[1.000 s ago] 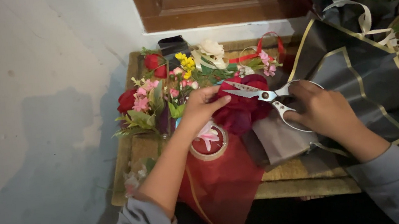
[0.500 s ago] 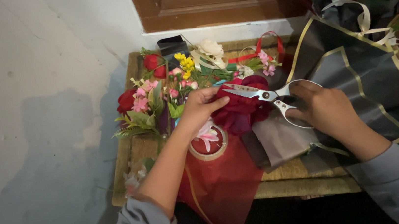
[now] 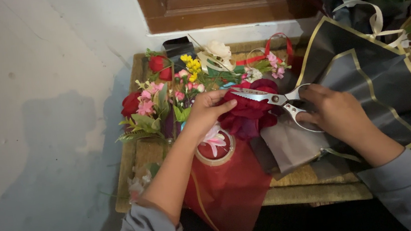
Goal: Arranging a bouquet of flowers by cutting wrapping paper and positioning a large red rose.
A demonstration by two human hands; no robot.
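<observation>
— Where are the scissors?

— The silver scissors (image 3: pixel 270 97) lie across a dark red flower (image 3: pixel 248 113) near the middle of the low wooden table (image 3: pixel 133 158), blades pointing left. The right hand (image 3: pixel 335 112) grips their handles; the left hand (image 3: pixel 208 111) pinches the flower by the blade tips.

— What crowds them?

— Red wrapping paper (image 3: pixel 228 189) and a roll of tape (image 3: pixel 214 152) at the front edge, grey gold-edged paper (image 3: pixel 364 78) on the right, loose red, pink and yellow flowers (image 3: pixel 162 92) along the left and back edges.
</observation>
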